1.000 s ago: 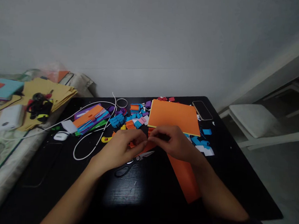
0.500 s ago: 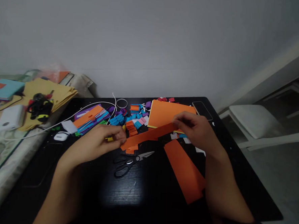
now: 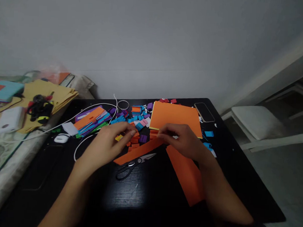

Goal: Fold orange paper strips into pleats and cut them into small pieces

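Note:
My right hand (image 3: 178, 139) pinches the right end of a long orange paper strip (image 3: 139, 152), which slants down to the left over the scissors (image 3: 131, 165). Above the strip, my left hand (image 3: 114, 138) has thumb and fingertips close together by the small orange pieces; whether anything is between them is too small to tell. A wider orange strip (image 3: 186, 175) lies below my right hand. Behind that hand is a stack of orange sheets (image 3: 178, 117) with a yellow edge.
Small coloured paper pieces (image 3: 140, 121) and a pile of cut strips (image 3: 92, 120) lie at the back. A white cable (image 3: 82, 109) crosses the left side. A phone (image 3: 204, 112) rests at the back right.
My left hand has let go of the strip's left end and moved up and right. My right hand has come down and left, and the strip has shifted lower.

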`<state>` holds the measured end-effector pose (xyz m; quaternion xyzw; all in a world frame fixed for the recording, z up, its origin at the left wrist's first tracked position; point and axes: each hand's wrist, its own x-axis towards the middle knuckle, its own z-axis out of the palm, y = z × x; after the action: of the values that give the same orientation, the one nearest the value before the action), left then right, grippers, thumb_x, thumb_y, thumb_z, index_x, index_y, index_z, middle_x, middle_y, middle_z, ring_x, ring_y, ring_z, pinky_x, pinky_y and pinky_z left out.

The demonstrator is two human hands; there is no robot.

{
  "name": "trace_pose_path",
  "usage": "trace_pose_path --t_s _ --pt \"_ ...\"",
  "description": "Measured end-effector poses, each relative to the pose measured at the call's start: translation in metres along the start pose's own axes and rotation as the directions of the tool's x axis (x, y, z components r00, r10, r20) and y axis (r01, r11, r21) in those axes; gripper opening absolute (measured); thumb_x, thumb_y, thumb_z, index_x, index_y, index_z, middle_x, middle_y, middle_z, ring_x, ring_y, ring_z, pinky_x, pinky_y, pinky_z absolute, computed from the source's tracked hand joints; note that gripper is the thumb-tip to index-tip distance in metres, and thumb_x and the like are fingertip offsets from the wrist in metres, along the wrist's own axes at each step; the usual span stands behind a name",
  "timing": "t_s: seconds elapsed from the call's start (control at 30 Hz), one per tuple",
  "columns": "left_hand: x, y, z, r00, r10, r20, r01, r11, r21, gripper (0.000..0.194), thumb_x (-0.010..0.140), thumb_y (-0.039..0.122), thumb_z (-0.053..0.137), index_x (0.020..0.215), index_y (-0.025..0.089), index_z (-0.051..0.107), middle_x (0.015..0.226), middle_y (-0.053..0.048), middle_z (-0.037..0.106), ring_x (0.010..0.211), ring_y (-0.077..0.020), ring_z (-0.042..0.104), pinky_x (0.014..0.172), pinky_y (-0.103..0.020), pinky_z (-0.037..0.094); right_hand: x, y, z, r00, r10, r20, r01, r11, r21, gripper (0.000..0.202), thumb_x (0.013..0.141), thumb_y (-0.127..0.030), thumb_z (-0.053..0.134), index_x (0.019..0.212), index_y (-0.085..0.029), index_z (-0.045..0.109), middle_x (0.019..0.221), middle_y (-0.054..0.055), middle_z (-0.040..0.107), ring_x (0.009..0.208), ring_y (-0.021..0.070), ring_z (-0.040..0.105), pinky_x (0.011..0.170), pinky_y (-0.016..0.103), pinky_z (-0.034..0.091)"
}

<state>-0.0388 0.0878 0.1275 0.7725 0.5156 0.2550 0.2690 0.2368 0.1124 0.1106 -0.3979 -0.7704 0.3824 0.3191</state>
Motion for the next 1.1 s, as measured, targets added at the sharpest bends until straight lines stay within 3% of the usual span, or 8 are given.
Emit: trace_pose_path --t_s 0.1,0.27,0.43,0.53,0.63,0.77,0.93,1.1 --pt "0.005 0.008 0.018 0.995 0.004 0.103 0.016 0.981 -0.195 0.030 0.108 0.044 0.052 0.107 0.023 0.073 0.096 -0.004 0.078 0.087 -0.0214 0.071 0.078 -0.031 0.053 0.001 -0.001 0.013 0.998 -0.035 0.047 0.032 0.998 0.056 0.015 0.101 -0.032 0.073 0.092 -0.020 0.077 0.080 0.000 0.075 0.069 0.0137 0.063 0.065 0.027 0.045" --pt "0.010 -0.005 0.033 0.933 0.031 0.358 0.108 0.926 -0.362 0.035 0.108 0.050 0.052 0.108 0.025 0.076 0.105 -0.003 0.078 0.095 -0.0203 0.071 0.087 -0.032 0.056 0.001 0.000 0.018 0.997 -0.068 0.029 0.063 0.987 0.150 0.012 0.100 -0.032 0.074 0.094 -0.023 0.079 0.086 0.001 0.078 0.077 0.0155 0.069 0.070 0.028 0.052" --pt "0.013 -0.003 0.035 0.883 -0.004 0.470 0.303 0.770 -0.562 0.039 0.106 0.055 0.056 0.101 0.023 0.078 0.099 -0.007 0.080 0.090 -0.0219 0.074 0.084 -0.036 0.060 0.001 -0.001 0.016 0.999 -0.029 -0.022 0.033 0.982 0.188 0.013 0.099 -0.033 0.076 0.092 -0.023 0.081 0.087 0.001 0.079 0.078 0.0158 0.072 0.071 0.029 0.055" --pt "0.013 0.000 0.035 0.861 -0.017 0.508 0.386 0.671 -0.633 0.037 0.103 0.055 0.063 0.096 0.022 0.078 0.094 -0.008 0.080 0.083 -0.0208 0.074 0.078 -0.035 0.061 0.000 -0.001 0.015 0.999 -0.005 -0.043 0.015 0.970 0.241 0.011 0.097 -0.033 0.078 0.102 -0.024 0.081 0.088 0.001 0.080 0.078 0.0153 0.073 0.073 0.030 0.058" --pt "0.013 -0.002 0.037 0.839 -0.059 0.541 0.472 0.573 -0.670 0.035 0.101 0.055 0.067 0.094 0.022 0.078 0.090 -0.007 0.081 0.077 -0.0181 0.074 0.071 -0.030 0.060 -0.002 0.000 0.012 0.999 -0.015 -0.034 0.023 0.966 0.257 0.027 0.093 -0.033 0.084 0.119 -0.027 0.079 0.100 0.001 0.081 0.084 0.0164 0.075 0.078 0.032 0.061" --pt "0.013 -0.007 0.038 0.804 -0.092 0.587 0.556 0.464 -0.689 0.038 0.100 0.056 0.068 0.094 0.021 0.080 0.087 -0.008 0.081 0.070 -0.0161 0.073 0.061 -0.026 0.058 -0.004 0.001 0.003 0.998 -0.054 0.044 0.046 0.986 0.163 0.043 0.084 -0.028 0.091 0.125 -0.031 0.077 0.116 0.002 0.080 0.090 0.0169 0.072 0.078 0.032 0.059" --pt "0.013 -0.006 0.038 0.790 -0.082 0.607 0.576 0.439 -0.690 0.044 0.099 0.060 0.067 0.094 0.018 0.081 0.086 -0.010 0.081 0.065 -0.0167 0.072 0.051 -0.024 0.055 -0.003 0.004 -0.002 0.992 -0.104 0.075 0.092 0.983 0.157 0.041 0.083 -0.029 0.093 0.122 -0.028 0.079 0.116 0.003 0.080 0.094 0.0180 0.073 0.084 0.033 0.059" --pt "0.013 -0.006 0.039 0.789 -0.080 0.610 0.576 0.441 -0.688 0.047 0.099 0.060 0.066 0.094 0.015 0.079 0.083 -0.010 0.079 0.063 -0.0170 0.071 0.049 -0.024 0.055 -0.003 0.006 -0.001 0.989 -0.133 0.067 0.118 0.975 0.187 0.043 0.081 -0.033 0.095 0.121 -0.028 0.081 0.110 0.003 0.080 0.087 0.0163 0.070 0.078 0.030 0.057"
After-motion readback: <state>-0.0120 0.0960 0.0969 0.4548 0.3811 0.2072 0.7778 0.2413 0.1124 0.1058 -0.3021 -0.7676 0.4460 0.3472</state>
